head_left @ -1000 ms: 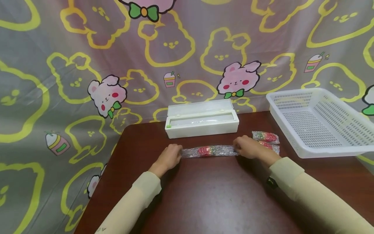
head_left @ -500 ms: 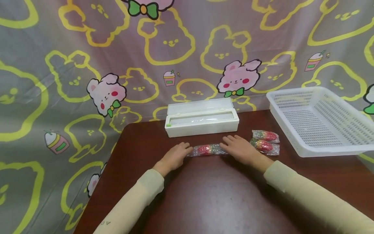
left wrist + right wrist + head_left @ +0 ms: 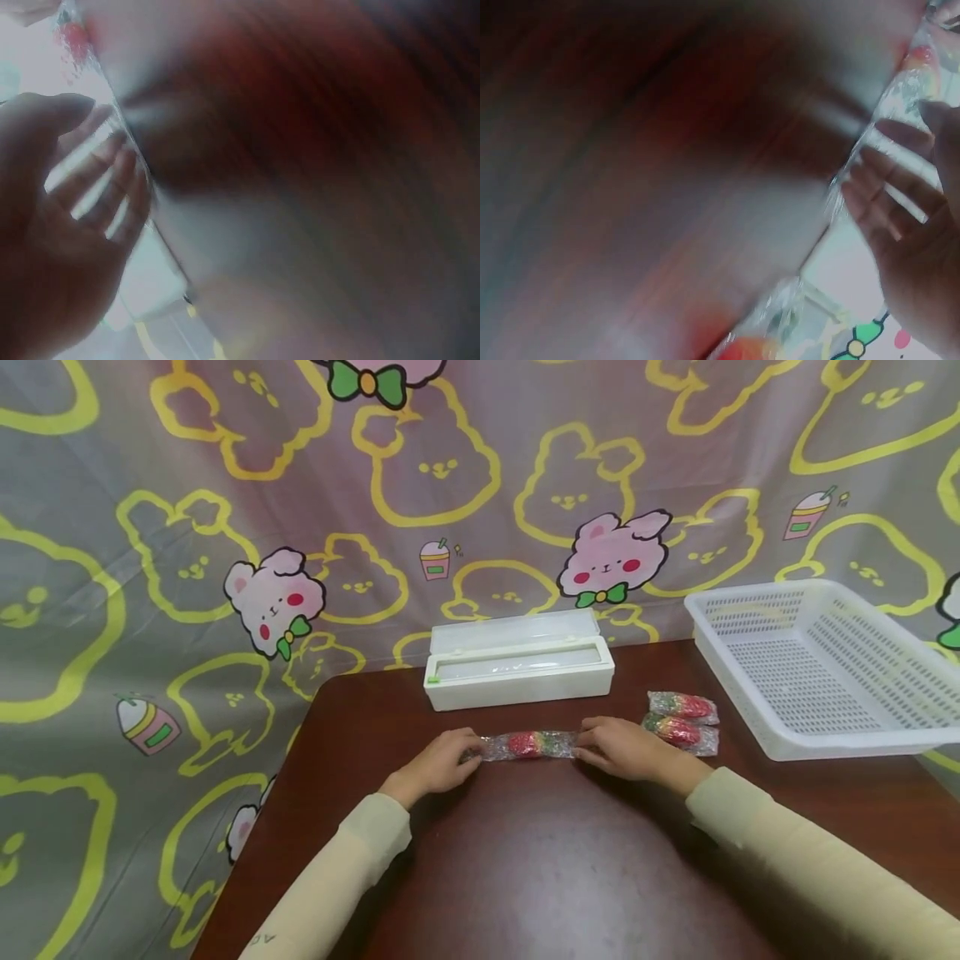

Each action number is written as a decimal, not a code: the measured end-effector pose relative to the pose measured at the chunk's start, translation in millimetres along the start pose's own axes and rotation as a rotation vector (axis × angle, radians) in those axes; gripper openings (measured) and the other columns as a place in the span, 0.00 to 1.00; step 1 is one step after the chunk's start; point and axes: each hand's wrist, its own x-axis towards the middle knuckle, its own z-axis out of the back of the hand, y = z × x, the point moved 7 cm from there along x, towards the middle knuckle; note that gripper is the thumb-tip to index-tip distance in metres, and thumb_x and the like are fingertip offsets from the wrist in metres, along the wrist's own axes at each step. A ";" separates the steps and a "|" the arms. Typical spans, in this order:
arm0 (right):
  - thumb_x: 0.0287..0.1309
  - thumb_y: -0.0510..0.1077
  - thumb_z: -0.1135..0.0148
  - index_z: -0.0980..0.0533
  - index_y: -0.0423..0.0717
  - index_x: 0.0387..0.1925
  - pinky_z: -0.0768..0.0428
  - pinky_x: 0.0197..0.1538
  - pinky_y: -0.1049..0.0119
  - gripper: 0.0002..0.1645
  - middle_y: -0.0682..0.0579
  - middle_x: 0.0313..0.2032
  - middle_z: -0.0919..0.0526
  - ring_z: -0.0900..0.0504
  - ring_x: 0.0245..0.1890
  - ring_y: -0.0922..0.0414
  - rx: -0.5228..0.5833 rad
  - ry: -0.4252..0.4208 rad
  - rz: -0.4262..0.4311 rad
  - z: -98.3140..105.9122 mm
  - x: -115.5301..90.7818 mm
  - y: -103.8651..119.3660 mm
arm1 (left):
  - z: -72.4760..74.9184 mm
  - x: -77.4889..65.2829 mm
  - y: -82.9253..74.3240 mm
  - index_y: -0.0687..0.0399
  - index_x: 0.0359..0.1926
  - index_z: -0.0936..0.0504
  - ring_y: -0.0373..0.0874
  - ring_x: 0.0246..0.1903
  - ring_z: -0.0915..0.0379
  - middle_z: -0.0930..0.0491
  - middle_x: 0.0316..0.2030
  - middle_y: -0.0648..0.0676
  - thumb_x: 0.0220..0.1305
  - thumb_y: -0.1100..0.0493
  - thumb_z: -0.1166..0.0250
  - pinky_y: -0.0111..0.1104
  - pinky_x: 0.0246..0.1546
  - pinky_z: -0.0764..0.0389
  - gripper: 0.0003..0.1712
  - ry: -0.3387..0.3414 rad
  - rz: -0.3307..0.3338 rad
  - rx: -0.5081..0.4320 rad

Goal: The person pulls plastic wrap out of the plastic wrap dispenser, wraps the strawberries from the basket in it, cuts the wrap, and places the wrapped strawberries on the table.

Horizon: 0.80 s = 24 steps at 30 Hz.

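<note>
A wrapped red piece [image 3: 527, 744] with a yellow and green end lies on the table in clear plastic film, its film ends stretching left and right. My left hand [image 3: 438, 764] is at the left film end, fingertips on it and thumb apart from the fingers. At the opposite end, my right hand [image 3: 622, 747] touches the film with its fingertips. Both wrist views show fairly straight, slightly spread fingers on the left hand [image 3: 82, 202] and right hand [image 3: 907, 202]. Two similar wrapped pieces [image 3: 678, 731] lie beyond the right hand, side by side.
Behind the hands stands a white cling film dispenser [image 3: 521, 687], its lid raised and a green slider at its left. A white perforated basket [image 3: 780, 747] sits at the right on the dark brown table [image 3: 525, 860]. A cartoon-print curtain [image 3: 495, 535] hangs behind.
My hands gripped the film ends farther apart, then moved inward with fingers extended over the film. Now they are back at its ends, and the film strip looks shorter.
</note>
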 end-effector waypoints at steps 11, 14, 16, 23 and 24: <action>0.60 0.43 0.27 0.21 0.51 0.24 0.24 0.31 0.60 0.12 0.56 0.26 0.25 0.26 0.26 0.59 0.026 -0.016 -0.163 -8.3 7.3 -7.0 | -7.9 9.1 7.1 0.51 0.30 0.17 0.42 0.32 0.27 0.21 0.30 0.49 0.67 0.51 0.30 0.38 0.36 0.23 0.12 -0.031 0.199 0.076; 0.57 0.41 0.25 0.19 0.48 0.26 0.22 0.32 0.59 0.09 0.55 0.27 0.23 0.24 0.27 0.59 0.045 -0.023 -0.169 -0.6 0.1 -15.0 | -3.0 3.1 10.6 0.51 0.30 0.17 0.42 0.31 0.28 0.20 0.30 0.49 0.66 0.51 0.28 0.38 0.35 0.23 0.12 -0.056 0.202 0.054; 0.56 0.38 0.25 0.18 0.45 0.29 0.20 0.35 0.56 0.06 0.53 0.28 0.21 0.22 0.28 0.57 0.056 -0.026 -0.162 4.7 -5.0 -19.9 | 0.7 -1.8 14.8 0.52 0.31 0.17 0.42 0.31 0.28 0.20 0.30 0.49 0.65 0.52 0.27 0.38 0.35 0.23 0.11 -0.064 0.210 0.042; 0.55 0.34 0.27 0.17 0.43 0.29 0.19 0.37 0.54 0.05 0.52 0.28 0.19 0.19 0.30 0.55 0.048 -0.021 -0.146 14.8 -22.1 -33.2 | 10.7 -21.4 30.6 0.51 0.31 0.17 0.41 0.32 0.25 0.19 0.31 0.48 0.65 0.54 0.27 0.38 0.37 0.21 0.09 -0.061 0.247 0.003; 0.55 0.34 0.27 0.17 0.43 0.29 0.19 0.36 0.54 0.05 0.52 0.27 0.19 0.20 0.30 0.55 0.046 -0.019 -0.137 15.5 -23.2 -34.1 | 11.9 -24.0 32.3 0.51 0.31 0.16 0.41 0.32 0.25 0.19 0.30 0.48 0.65 0.54 0.27 0.38 0.37 0.21 0.09 -0.058 0.249 -0.003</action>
